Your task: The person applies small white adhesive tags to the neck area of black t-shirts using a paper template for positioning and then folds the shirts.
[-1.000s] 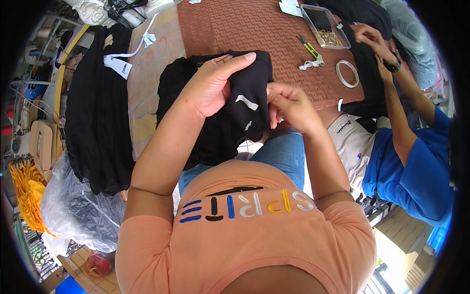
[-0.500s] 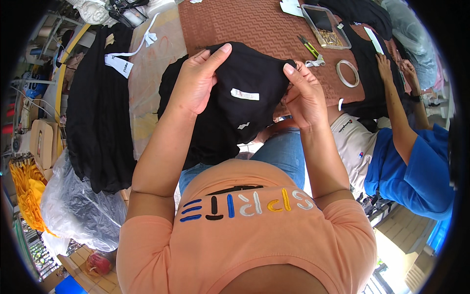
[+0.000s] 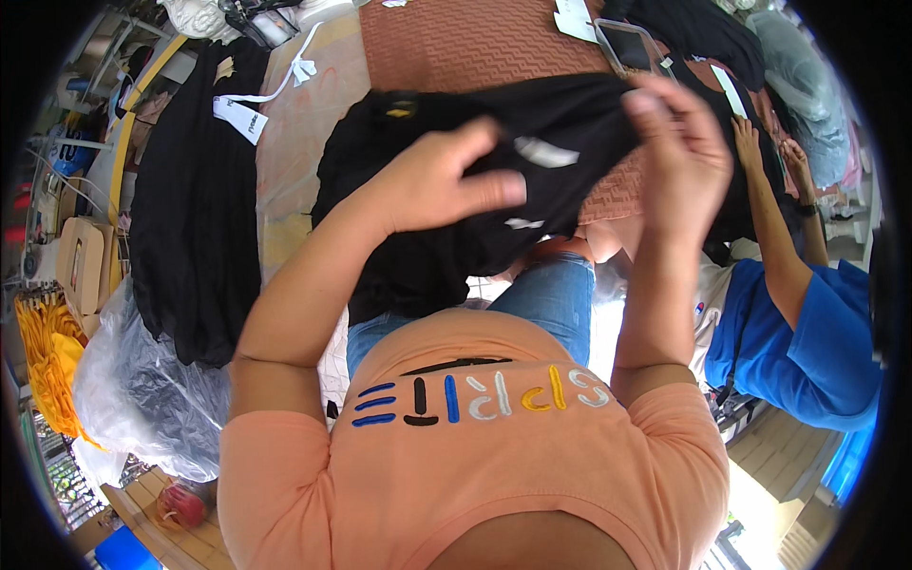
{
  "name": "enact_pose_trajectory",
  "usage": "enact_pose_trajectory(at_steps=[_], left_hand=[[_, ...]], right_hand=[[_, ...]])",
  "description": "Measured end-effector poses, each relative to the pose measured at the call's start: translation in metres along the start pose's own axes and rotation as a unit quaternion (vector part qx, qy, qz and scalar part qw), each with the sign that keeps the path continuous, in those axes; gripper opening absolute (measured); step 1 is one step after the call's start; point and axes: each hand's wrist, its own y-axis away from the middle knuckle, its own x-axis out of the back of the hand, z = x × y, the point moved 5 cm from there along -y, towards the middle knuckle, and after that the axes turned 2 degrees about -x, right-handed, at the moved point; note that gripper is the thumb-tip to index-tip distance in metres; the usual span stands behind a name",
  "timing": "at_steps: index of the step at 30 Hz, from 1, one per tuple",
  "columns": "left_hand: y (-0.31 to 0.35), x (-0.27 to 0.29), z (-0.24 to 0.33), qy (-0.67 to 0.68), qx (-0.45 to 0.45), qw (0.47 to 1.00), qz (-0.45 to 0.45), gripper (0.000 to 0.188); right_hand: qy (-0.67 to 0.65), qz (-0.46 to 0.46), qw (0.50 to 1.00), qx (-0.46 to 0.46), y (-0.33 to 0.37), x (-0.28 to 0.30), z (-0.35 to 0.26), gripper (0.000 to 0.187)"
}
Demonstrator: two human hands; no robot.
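Black cloth (image 3: 594,119) was held across the near side of the counter (image 3: 437,52) and partly over the jeans (image 3: 546,299). Its right corner was pinched by the right hand (image 3: 676,142), apparently so that the cloth could be drawn out and its white pieces (image 3: 546,152) exposed. The left hand (image 3: 456,180) was poised over it, thumb and fingers spread, perhaps for smoothing; contact could not be told through the blur.

Hands (image 3: 679,161) farther apart than before, black garment (image 3: 456,252) out farther right.
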Motion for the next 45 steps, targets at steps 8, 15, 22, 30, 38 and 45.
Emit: enact_pose_trajectory(at_steps=[8,15,22,30,38,45], left_hand=[[0.086,0.119,0.059,-0.497,0.073,0.862,0.061,0.043],[0.1,0.197,0.077,-0.574,0.189,0.766,0.218,0.044],[0.027,0.136,-0.113,-0.429,0.202,0.876,0.093,0.034],[-0.039,0.045,-0.117,0.131,0.241,0.947,0.169,0.049],[-0.051,0.022,-0.104,0.476,0.214,0.794,0.311,0.036],[-0.05,0.031,-0.098,0.411,0.173,0.831,0.331,0.025]], right_hand=[[-0.071,0.059,0.98,0.177,-0.044,0.117,-0.075,0.021],[-0.041,0.015,0.999,-0.021,-0.07,0.017,0.02,0.02],[-0.142,-0.105,0.929,-0.325,-0.054,-0.054,0.191,0.019],[-0.217,-0.108,0.904,-0.352,-0.045,-0.068,0.165,0.019],[-0.171,-0.148,0.922,-0.315,-0.044,-0.058,0.152,0.02],[-0.005,-0.096,0.978,-0.186,-0.052,-0.036,0.139,0.019]])
